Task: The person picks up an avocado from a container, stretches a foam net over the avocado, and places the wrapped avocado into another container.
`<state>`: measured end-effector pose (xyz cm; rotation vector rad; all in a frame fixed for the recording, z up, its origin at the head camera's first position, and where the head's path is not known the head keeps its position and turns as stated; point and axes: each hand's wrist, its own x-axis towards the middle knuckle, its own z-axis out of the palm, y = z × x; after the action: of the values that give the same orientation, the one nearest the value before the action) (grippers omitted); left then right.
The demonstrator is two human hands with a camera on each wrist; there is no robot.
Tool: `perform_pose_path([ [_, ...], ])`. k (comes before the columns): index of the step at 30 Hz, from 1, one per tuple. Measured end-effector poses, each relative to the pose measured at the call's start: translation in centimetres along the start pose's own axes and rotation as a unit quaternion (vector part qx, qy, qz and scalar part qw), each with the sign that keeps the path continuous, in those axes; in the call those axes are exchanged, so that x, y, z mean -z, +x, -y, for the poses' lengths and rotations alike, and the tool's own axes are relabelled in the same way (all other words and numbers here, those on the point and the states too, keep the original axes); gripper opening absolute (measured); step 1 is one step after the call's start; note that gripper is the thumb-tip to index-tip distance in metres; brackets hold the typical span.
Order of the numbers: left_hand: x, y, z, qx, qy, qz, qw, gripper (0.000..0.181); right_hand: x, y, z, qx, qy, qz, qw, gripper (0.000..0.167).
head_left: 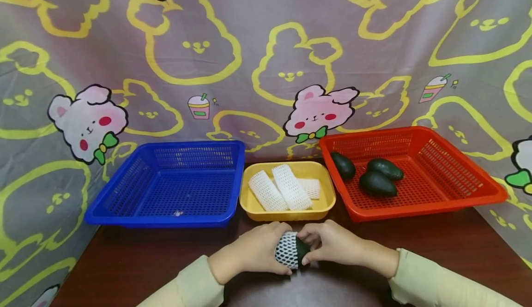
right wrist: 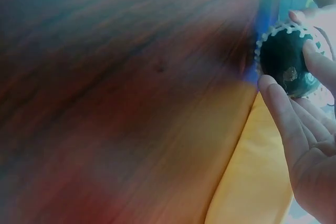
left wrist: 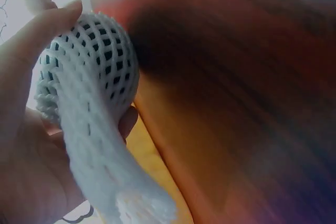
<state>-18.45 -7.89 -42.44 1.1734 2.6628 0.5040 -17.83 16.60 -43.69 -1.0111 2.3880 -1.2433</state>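
White foam net covers much of a dark green avocado just in front of the yellow bin, over the tabletop; the grip of the left hand is curled round the netted part, and the net's narrow slack end trails off the fruit; the grip of the right hand, thumb and fingertips, pinches the bare end of the avocado; inside the bin lie three loose foam sleeves, two of them side by side at a slant; left of the bin sits a blue basket; right of the bin sits a red basket, with three more avocados on the side nearest the bin; behind the bin hangs a patterned cloth printed with cartoon animals.
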Motion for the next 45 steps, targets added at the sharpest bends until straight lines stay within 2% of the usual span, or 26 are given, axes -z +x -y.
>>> perform_pose_path([
  [7,-0.3,0.4,-0.3,-0.017,0.011,0.008,0.9998,0.073,-0.1,0.4,0.3,-0.011,0.004,-0.006,0.9999,0.034],
  [14,0.3,0.3,-0.4,-0.002,0.003,0.025,0.9997,0.082,0.4,0.3,0.1,-0.017,-0.038,0.015,0.999,0.034],
  [17,0.8,0.0,-0.1,0.01,-0.001,0.037,0.9993,0.087,0.4,0.0,-0.1,-0.017,-0.051,0.02,0.9983,0.036],
  [20,1.2,-0.7,0.4,0.037,-0.006,0.044,0.9983,0.088,0.5,-0.2,-0.2,-0.018,-0.048,0.027,0.9983,0.037],
  [24,1.4,-1.5,1.1,0.076,-0.029,0.046,0.9956,0.081,0.5,-0.3,-0.3,-0.021,-0.038,0.033,0.9985,0.035],
  [27,1.2,-1.7,1.3,0.083,-0.043,0.04,0.9948,0.077,0.4,-0.1,-0.2,-0.02,-0.032,0.033,0.9988,0.032],
  [37,0.5,-1.3,1.1,0.056,-0.043,0.004,0.9975,0.074,0.1,-0.3,-0.2,-0.022,-0.009,0.017,0.9996,0.03],
  [45,0.4,-0.8,1.1,0.024,-0.046,0.003,0.9986,0.076,-0.2,-0.3,-0.3,0.003,-0.014,-0.004,0.9999,0.025],
])
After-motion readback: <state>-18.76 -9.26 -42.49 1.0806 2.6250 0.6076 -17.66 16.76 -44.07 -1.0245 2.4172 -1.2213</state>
